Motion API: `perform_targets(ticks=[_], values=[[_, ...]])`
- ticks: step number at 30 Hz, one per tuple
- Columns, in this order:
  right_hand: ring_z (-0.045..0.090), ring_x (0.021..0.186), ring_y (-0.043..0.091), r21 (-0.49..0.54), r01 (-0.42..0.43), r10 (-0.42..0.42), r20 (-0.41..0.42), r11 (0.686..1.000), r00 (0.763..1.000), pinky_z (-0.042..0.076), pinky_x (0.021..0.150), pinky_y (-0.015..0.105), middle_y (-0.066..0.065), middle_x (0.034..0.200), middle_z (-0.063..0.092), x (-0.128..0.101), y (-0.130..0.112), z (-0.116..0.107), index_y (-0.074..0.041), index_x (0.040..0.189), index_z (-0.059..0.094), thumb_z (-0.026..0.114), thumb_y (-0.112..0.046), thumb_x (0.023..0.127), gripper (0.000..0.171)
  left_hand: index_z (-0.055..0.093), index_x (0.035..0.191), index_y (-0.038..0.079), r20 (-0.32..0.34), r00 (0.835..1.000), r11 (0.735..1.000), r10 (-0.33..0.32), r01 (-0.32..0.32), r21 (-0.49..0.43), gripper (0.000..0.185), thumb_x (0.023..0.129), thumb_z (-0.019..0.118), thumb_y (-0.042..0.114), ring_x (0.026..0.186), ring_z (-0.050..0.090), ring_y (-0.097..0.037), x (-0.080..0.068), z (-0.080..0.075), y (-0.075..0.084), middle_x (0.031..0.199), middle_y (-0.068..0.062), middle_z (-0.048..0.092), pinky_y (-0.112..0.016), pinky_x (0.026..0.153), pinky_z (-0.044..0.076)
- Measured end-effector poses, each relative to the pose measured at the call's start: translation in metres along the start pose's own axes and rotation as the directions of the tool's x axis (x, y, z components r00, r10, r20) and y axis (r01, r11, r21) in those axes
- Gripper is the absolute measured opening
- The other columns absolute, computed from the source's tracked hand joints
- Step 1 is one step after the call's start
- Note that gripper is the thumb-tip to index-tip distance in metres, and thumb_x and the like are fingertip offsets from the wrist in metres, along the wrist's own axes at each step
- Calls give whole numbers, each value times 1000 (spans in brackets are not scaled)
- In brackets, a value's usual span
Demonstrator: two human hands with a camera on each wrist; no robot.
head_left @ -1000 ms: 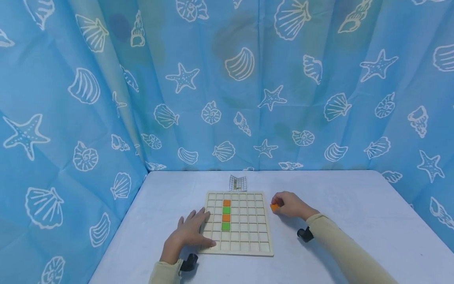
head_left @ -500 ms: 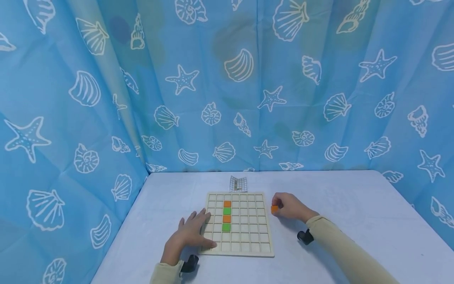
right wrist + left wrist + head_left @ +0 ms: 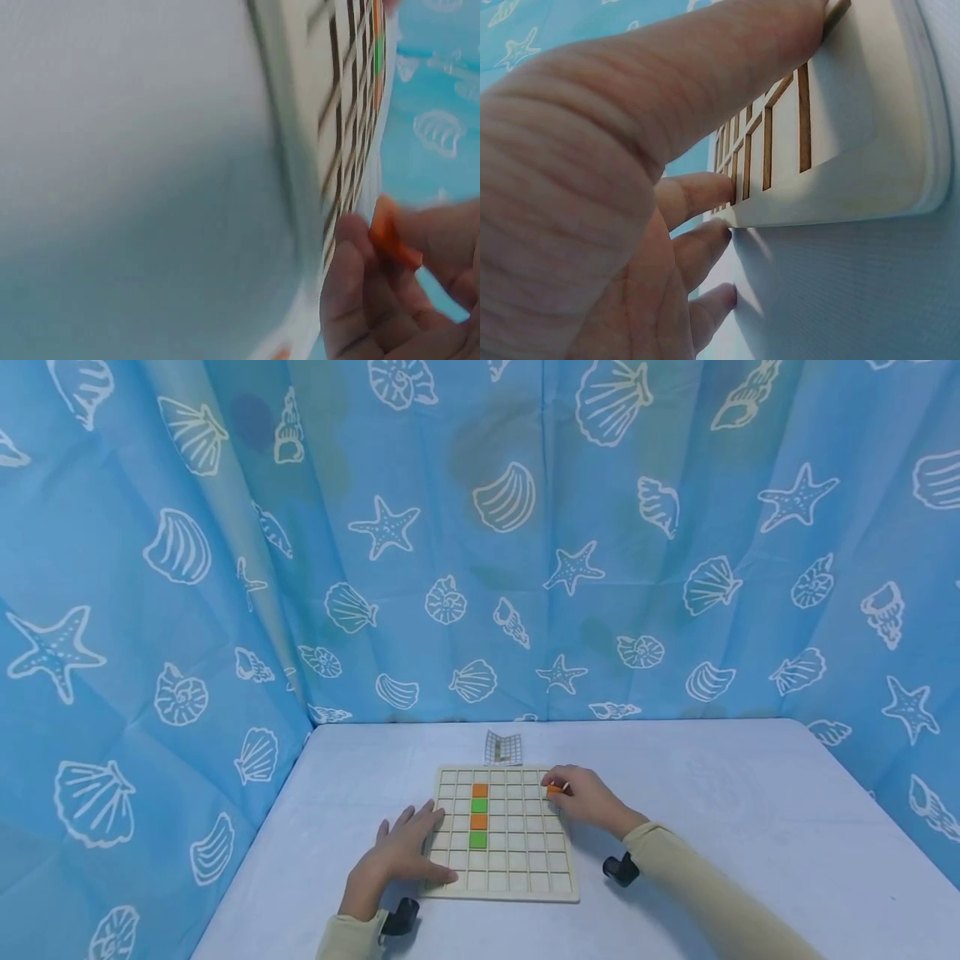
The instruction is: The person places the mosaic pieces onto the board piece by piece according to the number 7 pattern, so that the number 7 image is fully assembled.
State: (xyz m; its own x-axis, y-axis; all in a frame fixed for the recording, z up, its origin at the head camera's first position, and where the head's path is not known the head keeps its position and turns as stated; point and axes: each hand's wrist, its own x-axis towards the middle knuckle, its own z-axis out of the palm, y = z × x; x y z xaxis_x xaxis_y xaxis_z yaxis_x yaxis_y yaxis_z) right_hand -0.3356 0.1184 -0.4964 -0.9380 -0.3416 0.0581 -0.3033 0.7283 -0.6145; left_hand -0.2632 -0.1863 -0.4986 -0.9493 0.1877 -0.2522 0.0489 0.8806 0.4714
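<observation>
The left hand [image 3: 401,853] was laid flat with fingers spread on the near left corner of the wooden grid board [image 3: 525,887], its thumb pressed to the board's front edge; in the left wrist view most of the board was blocked by that hand. The right hand [image 3: 588,799] was held over the board's far right cells, an orange tile [image 3: 555,789] pinched in its fingertips. The right wrist view was blurred, and whether the tile touched the board could not be told. A column of four tiles [image 3: 478,814], alternating orange and green, was seated in the grid. A small pattern card [image 3: 502,747] was propped on the pale bench [image 3: 750,827] beyond the board. Half a second earlier, the right hand and tile had been off the board's right edge.
</observation>
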Motion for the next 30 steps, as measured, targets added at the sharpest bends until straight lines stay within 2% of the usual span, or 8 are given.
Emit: perform_targets(ticks=[4,10,13,16,19,26,30], values=[[61,87,13,-8,62,-62,11,998,998,55,77,32,2,100,68,-2,-21,22,-10,109,71,66,-2,91,20,43,150,15,0,1000,1000,2,-2,0,102,66,88,51,150,18,-42,-1,0,-1,162,-10,30,-72,117,5],[60,79,10,41,226,-228,74,973,971,53,69,27,1,89,68,-10,-51,43,-8,104,70,68,-6,90,14,43,150,15,8,1000,1000,-8,8,7,101,66,88,51,150,18,-42,0,0,1,162,-11,30,-73,117,6],[57,75,6,79,251,-259,115,965,959,51,67,23,-4,85,67,-13,-64,51,-10,97,71,70,-7,89,9,43,150,15,10,1000,1000,-6,6,9,100,67,87,51,150,18,-42,0,-1,2,162,-11,30,-73,116,6],[55,72,1,83,270,-280,167,959,945,50,66,19,-8,81,65,-16,-72,59,-12,92,70,72,-8,88,6,43,150,15,10,1000,1000,-2,2,13,100,67,87,50,150,19,-42,-1,-1,2,162,-11,30,-73,116,7],[55,70,-2,77,261,-272,197,962,942,50,65,17,-10,79,65,-19,-77,64,-12,88,68,73,-9,87,6,44,149,15,9,1000,1000,3,-3,15,100,67,88,50,150,20,-43,-1,-1,3,162,-12,31,-74,116,7],[57,73,1,-9,270,-262,207,963,942,51,66,18,-7,80,67,-25,-80,66,-13,87,73,77,-13,85,5,43,150,16,9,1000,1000,-3,2,14,100,67,88,50,150,20,-42,-2,-1,3,162,-11,31,-73,116,7],[56,75,1,-12,274,-265,213,962,940,52,67,18,-6,83,66,-26,-79,65,-13,87,74,77,-13,85,4,43,150,15,12,1000,1000,-2,1,10,100,67,87,51,150,19,-42,-2,-3,2,162,-11,30,-74,116,7]])
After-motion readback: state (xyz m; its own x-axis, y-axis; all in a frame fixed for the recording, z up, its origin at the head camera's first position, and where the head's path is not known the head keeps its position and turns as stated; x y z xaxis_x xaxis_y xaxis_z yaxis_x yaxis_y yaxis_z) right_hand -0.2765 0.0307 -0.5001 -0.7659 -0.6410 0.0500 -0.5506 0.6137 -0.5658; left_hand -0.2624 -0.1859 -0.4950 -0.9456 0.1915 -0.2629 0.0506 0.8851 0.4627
